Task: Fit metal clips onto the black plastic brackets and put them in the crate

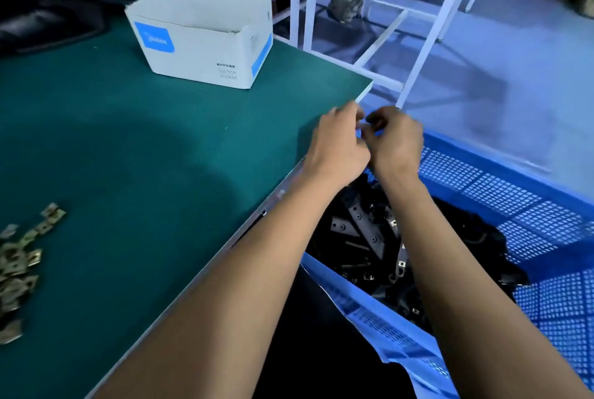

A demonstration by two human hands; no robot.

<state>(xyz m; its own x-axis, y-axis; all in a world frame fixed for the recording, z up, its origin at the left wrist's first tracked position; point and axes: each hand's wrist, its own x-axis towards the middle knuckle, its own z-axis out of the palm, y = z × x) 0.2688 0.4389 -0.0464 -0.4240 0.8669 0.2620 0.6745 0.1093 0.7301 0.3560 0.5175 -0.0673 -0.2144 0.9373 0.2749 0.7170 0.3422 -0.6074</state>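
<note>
Both my hands meet over the far left corner of the blue crate [501, 193], just off the table's edge. My right hand [397, 138] has its fingers curled round a small dark piece, a black bracket [373, 121], which is blurred. My left hand [337, 141] pinches the same piece from the left. I cannot make out a clip on it. Several black brackets [363, 231], some with metal clips fitted, lie in a heap inside the crate. A pile of loose brass-coloured metal clips [19, 257] lies on the green table [144, 148] at the far left.
An open white cardboard box [205, 35] with blue labels stands at the back of the table. Dark plastic parts [48, 3] lie at the table's far left corner. A white metal frame [369, 22] stands on the blue floor beyond the table.
</note>
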